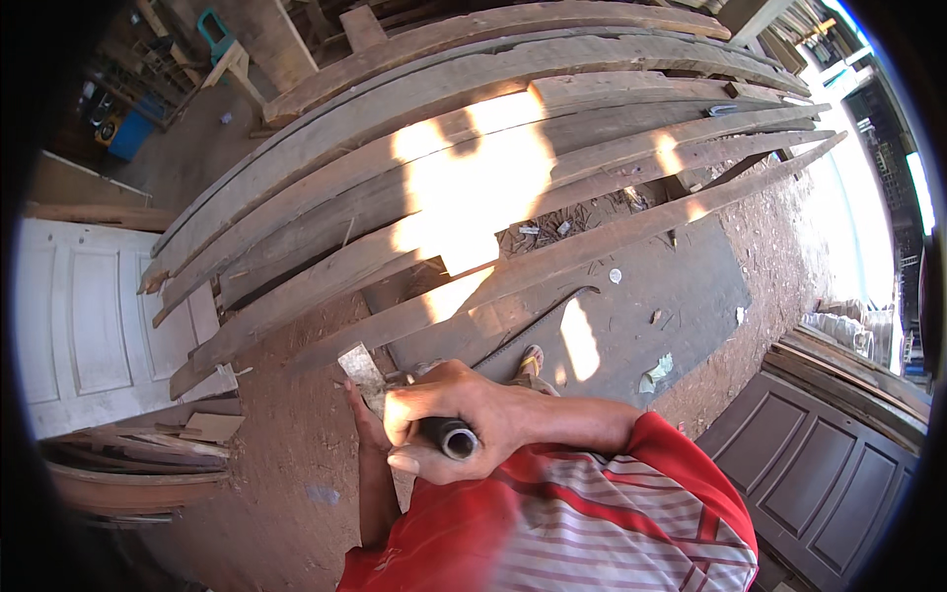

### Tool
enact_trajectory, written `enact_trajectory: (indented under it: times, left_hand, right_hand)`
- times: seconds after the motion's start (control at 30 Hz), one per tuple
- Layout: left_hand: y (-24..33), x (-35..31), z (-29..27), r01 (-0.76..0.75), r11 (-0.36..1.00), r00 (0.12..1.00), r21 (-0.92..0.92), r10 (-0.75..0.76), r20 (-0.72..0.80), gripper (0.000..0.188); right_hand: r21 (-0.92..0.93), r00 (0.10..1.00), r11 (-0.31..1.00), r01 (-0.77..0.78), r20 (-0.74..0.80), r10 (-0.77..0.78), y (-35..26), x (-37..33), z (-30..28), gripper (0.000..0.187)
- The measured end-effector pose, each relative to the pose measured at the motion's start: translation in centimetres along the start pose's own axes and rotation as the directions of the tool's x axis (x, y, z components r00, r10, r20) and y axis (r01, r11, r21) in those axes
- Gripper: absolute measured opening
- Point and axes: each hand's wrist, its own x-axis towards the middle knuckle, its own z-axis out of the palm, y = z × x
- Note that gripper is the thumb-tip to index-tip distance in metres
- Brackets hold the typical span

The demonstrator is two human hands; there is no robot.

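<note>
My right hand (454, 414) is closed around a dark handle (458, 440) with a hollow metal tube end, pointing up toward me. The rest of that tool is hidden under the hand. Beside it, my left hand (368, 424) is against a pale, scuffed flat piece (361, 369) that looks like wood, its fingers along the piece's left edge. My right hand covers part of this piece and most of the left hand's grip. Both hands are close in front of my red and striped shirt.
Long wooden beams (414, 148) lie across in front, sunlit in patches. Beyond my hands, a long thin dark rod (538, 326) rests on a grey sheet (631, 296). A white panelled door (84, 321) is at left, a brown one (814, 474) at right. Wood offcuts (138, 469) are stacked lower left.
</note>
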Motion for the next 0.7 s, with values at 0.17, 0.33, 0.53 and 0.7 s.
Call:
enact_trajectory:
  times: [0.17, 0.33, 0.53, 0.7]
  left_hand:
    - [-3.0, 0.6, 9.0, 0.007, 0.951, 0.99, 0.31, -0.05, 0.131, 0.068]
    - [-8.1, 3.2, 19.8, 0.083, 0.723, 0.914, 0.686, -0.33, 0.236, 0.075]
    - [-14.5, 6.0, 27.4, 0.407, 0.624, 0.59, 0.668, -0.737, 0.329, 0.079]
    - [-19.1, 8.7, 31.4, 0.489, 0.539, 0.487, 0.685, -0.821, 0.299, 0.082]
  right_hand:
    - [-0.212, 0.99, 0.974, -0.078, -0.13, 0.051, -2.0, -10.4, -6.6, 0.015]
    - [-0.36, 0.81, 0.793, -0.491, -0.525, 0.263, -4.9, -22.2, -11.9, 0.016]
    - [-0.197, 0.39, 0.579, -0.791, -0.892, 0.229, -8.5, -33.7, -14.3, 0.021]
    - [-0.055, 0.107, 0.556, -0.829, -0.992, 0.062, -9.5, -39.6, -12.3, 0.025]
